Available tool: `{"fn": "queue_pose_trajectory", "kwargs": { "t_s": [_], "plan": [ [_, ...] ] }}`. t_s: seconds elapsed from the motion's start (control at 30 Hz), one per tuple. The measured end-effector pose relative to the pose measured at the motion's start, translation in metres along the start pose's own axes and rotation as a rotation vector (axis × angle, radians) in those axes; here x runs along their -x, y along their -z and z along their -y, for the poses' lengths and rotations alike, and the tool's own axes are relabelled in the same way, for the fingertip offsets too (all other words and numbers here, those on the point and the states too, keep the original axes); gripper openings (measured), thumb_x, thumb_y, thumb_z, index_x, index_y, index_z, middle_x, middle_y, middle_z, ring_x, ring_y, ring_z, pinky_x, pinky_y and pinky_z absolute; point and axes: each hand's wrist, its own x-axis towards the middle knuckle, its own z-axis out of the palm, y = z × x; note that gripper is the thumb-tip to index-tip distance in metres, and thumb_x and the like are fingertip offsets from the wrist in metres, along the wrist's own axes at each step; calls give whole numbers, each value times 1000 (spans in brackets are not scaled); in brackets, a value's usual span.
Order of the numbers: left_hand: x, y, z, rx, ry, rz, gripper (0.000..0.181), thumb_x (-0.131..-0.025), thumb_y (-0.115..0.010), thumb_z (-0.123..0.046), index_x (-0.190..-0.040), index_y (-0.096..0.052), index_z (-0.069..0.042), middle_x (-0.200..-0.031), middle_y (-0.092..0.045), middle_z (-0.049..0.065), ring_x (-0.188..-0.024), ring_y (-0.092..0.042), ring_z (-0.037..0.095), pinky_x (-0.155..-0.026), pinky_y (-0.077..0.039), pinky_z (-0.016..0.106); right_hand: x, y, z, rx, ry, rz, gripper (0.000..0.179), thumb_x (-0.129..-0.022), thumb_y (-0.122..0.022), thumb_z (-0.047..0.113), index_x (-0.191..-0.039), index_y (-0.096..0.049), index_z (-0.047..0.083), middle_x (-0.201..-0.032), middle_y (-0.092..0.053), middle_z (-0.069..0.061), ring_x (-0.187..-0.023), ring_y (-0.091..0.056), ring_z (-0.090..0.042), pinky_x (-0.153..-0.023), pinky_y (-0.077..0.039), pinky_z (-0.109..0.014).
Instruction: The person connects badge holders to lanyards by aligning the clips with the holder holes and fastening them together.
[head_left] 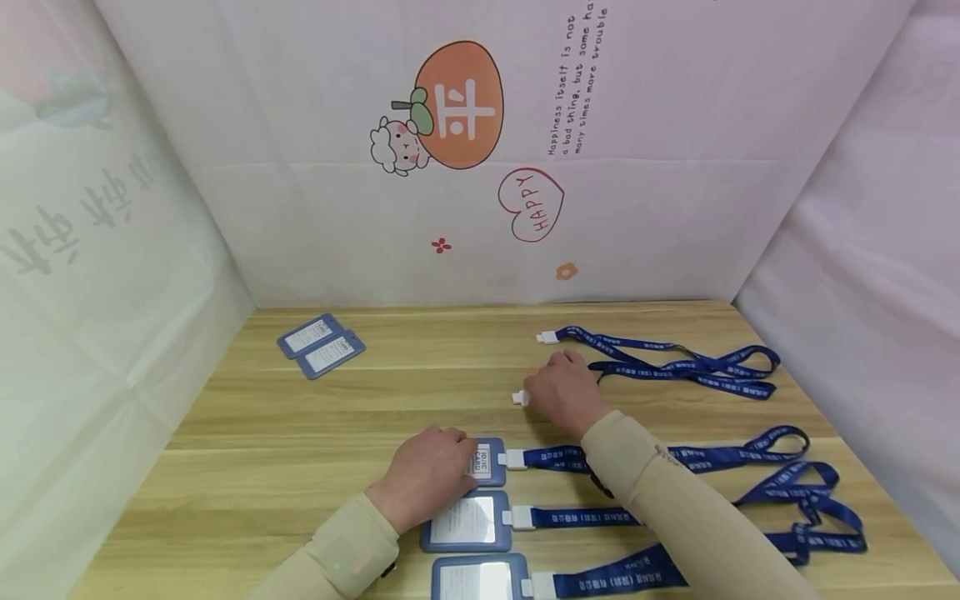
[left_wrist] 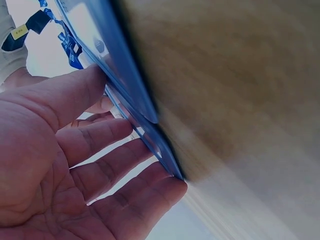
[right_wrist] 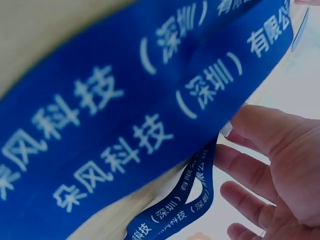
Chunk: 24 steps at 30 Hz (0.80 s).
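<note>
My left hand (head_left: 427, 475) lies over the left part of the top blue badge holder (head_left: 491, 473), thumb along its near edge and fingers at its far side. That holder is clipped to a dark blue lanyard (head_left: 553, 458). In the left wrist view, the fingers reach along the farther holder (left_wrist: 165, 150), beside a nearer one (left_wrist: 112, 55). Farther back, my right hand (head_left: 567, 396) pinches a second blue lanyard (head_left: 637, 371) near its white clip (head_left: 520, 398). The right wrist view shows thumb and index finger together at the white clip (right_wrist: 226, 129); a printed strap (right_wrist: 125, 135) fills the foreground.
Two more badge holders with lanyards lie in rows nearer me, a middle holder (head_left: 467, 533) and a front holder (head_left: 480, 579). Another lanyard (head_left: 626, 342) lies at the back right. Two loose badge holders (head_left: 330, 354) sit at the back left. White cloth walls (head_left: 337, 233) surround the wooden table (head_left: 225, 467).
</note>
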Motion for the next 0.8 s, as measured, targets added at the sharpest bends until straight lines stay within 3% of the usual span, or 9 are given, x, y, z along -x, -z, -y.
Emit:
{"fn": "queue_pose_trajectory", "kwargs": {
  "t_s": [0.13,0.2,0.27,0.63,0.8],
  "plan": [
    [0,-1,0,-2,-2,-4,41,-93,-79,-37,-125,-74,-11,-120,-75,7,-102,-72,23,-87,-62,37,3,0,2,-68,6,21,4,-95,-76,17,-97,-78,15,-85,-74,-1,-82,-63,-20,-88,-59,-42],
    [0,-1,0,1,-2,-6,41,-93,-79,-37,-125,-74,-11,-120,-75,7,-102,-72,23,-88,-62,37,4,1,3,-120,-1,43,8,-97,-74,20,-95,-77,13,-80,-68,0,-71,-57,-16,-72,-58,-35],
    [0,-2,0,1,-2,-8,41,-93,-79,-37,-125,-74,-11,-121,-75,7,-102,-72,23,-88,-62,37,4,1,4,-163,-7,64,11,-98,-71,20,-94,-76,12,-77,-64,0,-68,-54,-14,-65,-54,-30],
    [1,-1,1,-5,-9,-16,42,-93,-78,-37,-125,-74,-11,-122,-75,8,-104,-72,24,-89,-61,38,3,0,9,-333,-31,118,10,-101,-66,22,-96,-72,15,-81,-59,4,-73,-53,-13,-68,-51,-29],
    [0,-2,1,-7,-7,-14,43,-93,-78,-38,-127,-74,-11,-123,-74,8,-104,-71,24,-90,-61,38,0,-2,13,-344,-57,144,11,-101,-69,27,-103,-73,17,-86,-62,5,-77,-54,-12,-74,-52,-30]
  ]
}}
